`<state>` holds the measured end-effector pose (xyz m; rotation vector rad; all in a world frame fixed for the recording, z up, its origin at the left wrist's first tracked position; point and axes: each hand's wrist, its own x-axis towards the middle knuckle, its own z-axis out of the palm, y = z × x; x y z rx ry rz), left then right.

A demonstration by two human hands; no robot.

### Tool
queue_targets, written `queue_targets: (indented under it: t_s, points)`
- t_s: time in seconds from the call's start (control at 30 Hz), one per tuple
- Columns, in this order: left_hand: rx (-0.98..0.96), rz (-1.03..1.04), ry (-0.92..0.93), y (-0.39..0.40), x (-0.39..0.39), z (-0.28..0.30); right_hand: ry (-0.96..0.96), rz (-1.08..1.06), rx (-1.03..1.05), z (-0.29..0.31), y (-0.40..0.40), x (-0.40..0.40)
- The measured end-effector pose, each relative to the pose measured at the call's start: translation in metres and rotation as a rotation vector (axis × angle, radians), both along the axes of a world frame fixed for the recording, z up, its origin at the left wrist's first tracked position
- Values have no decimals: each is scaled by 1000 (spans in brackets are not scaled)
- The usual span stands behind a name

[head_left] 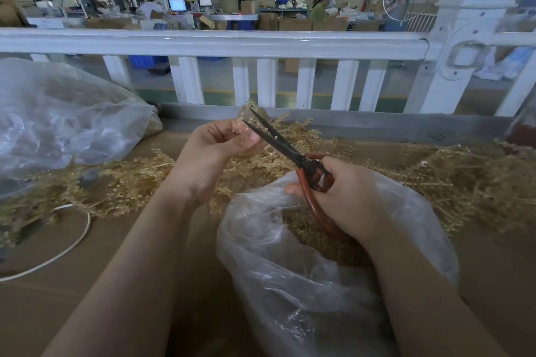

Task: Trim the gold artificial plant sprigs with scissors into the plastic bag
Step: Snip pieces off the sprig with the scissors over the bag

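The left hand (222, 139) pinches a gold sprig (243, 116), light, springy beaded plastic I'd hold low on the stem, just above the open plastic bag (304, 284). The right hand (345, 197) grips red-handled scissors (285, 148), blades parted, seemingly around the sprig's tip. More sprigs (464, 177) litter the cardboard.

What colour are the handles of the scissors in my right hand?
Reddish-orange handles on the scissors, with dark blades, gripped by the right hand; seen in the head view.

Gold sprigs (452, 174); scissors (293, 153) — dark blades, red-brown handles; clear plastic bag (290, 275); white railing (203, 43); brown cardboard (87, 284).
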<state>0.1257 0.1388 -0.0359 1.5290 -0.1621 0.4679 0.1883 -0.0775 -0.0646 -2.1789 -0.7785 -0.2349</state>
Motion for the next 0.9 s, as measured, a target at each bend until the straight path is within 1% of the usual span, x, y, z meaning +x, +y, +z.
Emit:
queue_targets:
  t_s: [0.3, 0.43, 0.53, 0.6, 0.7, 0.9]
  points:
    - [88, 53, -67, -5, -1, 3, -31, -18, -43, -3, -1, 4]
    - [156, 83, -76, -4, -2, 5, -79, -40, -68, -3, -3, 3]
    - [243, 96, -81, -3, -2, 4, -126, -61, -89, -3, -2, 2]
    - [267, 100, -69, -4, -2, 3, -123, -60, -83, -3, -2, 2]
    - [238, 109, -45, -9, -1, 2, -112, -50, -78, -2, -2, 2]
    - [177, 29, -93, -15, -3, 2, -84, -50, -87, -1, -1, 2]
